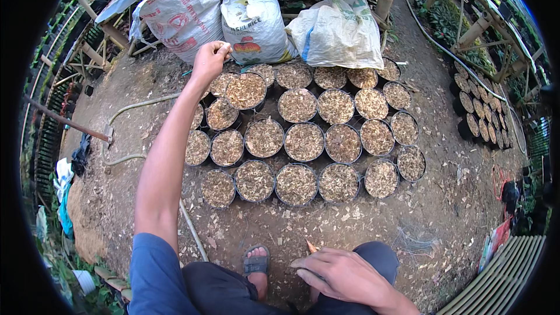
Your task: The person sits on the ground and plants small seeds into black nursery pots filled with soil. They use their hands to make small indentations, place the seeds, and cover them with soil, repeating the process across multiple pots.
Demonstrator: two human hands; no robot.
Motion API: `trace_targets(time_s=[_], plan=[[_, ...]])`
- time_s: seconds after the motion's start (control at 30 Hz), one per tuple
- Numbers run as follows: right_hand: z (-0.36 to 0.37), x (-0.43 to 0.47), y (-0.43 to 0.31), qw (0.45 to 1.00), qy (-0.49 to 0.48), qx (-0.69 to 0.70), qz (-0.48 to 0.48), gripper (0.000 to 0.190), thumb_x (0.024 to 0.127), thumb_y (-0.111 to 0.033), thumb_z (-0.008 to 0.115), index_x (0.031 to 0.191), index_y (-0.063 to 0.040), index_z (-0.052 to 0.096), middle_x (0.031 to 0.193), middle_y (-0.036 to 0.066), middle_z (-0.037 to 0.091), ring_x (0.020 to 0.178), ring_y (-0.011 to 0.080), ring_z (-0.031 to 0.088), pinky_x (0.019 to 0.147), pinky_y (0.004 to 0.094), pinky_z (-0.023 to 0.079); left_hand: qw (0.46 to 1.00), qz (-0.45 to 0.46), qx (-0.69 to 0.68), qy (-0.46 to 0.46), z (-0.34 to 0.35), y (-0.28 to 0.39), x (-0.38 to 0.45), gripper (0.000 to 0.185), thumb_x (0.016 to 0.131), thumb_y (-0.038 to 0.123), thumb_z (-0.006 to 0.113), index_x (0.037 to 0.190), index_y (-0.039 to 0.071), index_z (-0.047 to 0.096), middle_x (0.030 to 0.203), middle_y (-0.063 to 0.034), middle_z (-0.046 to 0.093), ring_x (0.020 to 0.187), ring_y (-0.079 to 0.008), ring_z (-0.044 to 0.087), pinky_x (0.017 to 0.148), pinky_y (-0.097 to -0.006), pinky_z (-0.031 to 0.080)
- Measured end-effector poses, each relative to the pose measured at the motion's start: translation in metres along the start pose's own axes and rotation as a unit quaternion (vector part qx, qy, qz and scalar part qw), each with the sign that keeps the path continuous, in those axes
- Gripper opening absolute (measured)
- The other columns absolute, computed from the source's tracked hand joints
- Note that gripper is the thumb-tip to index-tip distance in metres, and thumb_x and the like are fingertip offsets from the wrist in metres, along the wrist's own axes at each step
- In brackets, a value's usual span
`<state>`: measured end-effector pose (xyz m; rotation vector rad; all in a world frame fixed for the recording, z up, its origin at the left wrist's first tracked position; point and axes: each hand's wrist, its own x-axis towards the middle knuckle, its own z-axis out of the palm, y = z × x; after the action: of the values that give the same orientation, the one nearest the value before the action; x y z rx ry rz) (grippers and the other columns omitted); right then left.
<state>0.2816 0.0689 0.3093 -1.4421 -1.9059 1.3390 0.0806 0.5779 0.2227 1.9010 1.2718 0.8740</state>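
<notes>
My left hand (213, 59) is stretched forward with curled fingers, in front of the woven sacks and above the back left pots; whether something small is between its fingertips cannot be told. My right hand (341, 273) rests low by my right knee, palm down, its fingers slightly bent; its underside is hidden. Black round pots stand in close rows on the soil, filled with pale brown chopped matter, among them a front pot (296, 184) and a raised back left pot (246, 91). An orange-brown pointed thing (311, 246) shows just beyond my right fingers.
Behind the pots stand a left woven sack (181, 17), a middle sack (256, 22) and a slumped right sack (339, 35). A hose (144, 102) and a long-handled tool (70, 120) lie left. More filled pots (472, 124) stand right, near a bamboo slatted surface (494, 280).
</notes>
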Motion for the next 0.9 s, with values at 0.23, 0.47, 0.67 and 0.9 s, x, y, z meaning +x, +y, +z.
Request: trace_targets(time_s=[0.23,0.47,0.67,0.9], plan=[[-0.003,0.005,0.001,1.000,-0.002,0.005,0.009,0.032,0.109,-0.026,0.064,0.128,-0.002,0.072,0.111,0.016,0.077,0.104,0.0382,0.072,0.094,0.0470,0.058,0.999,-0.020,-0.028,-0.014,0.005,0.004,-0.005,0.026,0.113,0.023,0.066,0.105,0.000,0.076,0.088,0.0020,0.070,0.080,-0.0057,0.059,0.075,-0.0240,0.048],[-0.003,0.003,0.000,1.000,0.004,0.009,0.012,0.031,0.108,-0.026,0.064,0.126,-0.003,0.073,0.110,0.016,0.077,0.103,0.0382,0.073,0.093,0.0472,0.059,0.999,0.022,0.044,0.006,0.022,-0.010,-0.015,0.027,0.108,0.022,0.069,0.100,-0.001,0.079,0.079,-0.0030,0.074,0.072,-0.0100,0.064,0.070,-0.0309,0.051],[-0.004,0.000,0.000,1.000,0.016,0.008,0.012,0.030,0.108,-0.026,0.064,0.126,-0.003,0.074,0.111,0.016,0.078,0.105,0.0378,0.073,0.095,0.0475,0.059,0.999,0.006,0.033,-0.002,0.041,-0.033,-0.025,0.025,0.106,0.021,0.070,0.099,-0.001,0.080,0.081,-0.0055,0.077,0.076,-0.0121,0.070,0.072,-0.0330,0.054],[-0.001,0.001,0.005,1.000,0.011,-0.011,0.020,0.032,0.108,-0.032,0.067,0.132,-0.012,0.074,0.112,0.013,0.078,0.107,0.0355,0.074,0.094,0.0443,0.060,0.999,-0.028,0.024,0.003,0.054,-0.042,-0.035,0.025,0.107,0.021,0.069,0.100,-0.001,0.079,0.083,-0.0054,0.078,0.077,-0.0142,0.069,0.078,-0.0353,0.054]])
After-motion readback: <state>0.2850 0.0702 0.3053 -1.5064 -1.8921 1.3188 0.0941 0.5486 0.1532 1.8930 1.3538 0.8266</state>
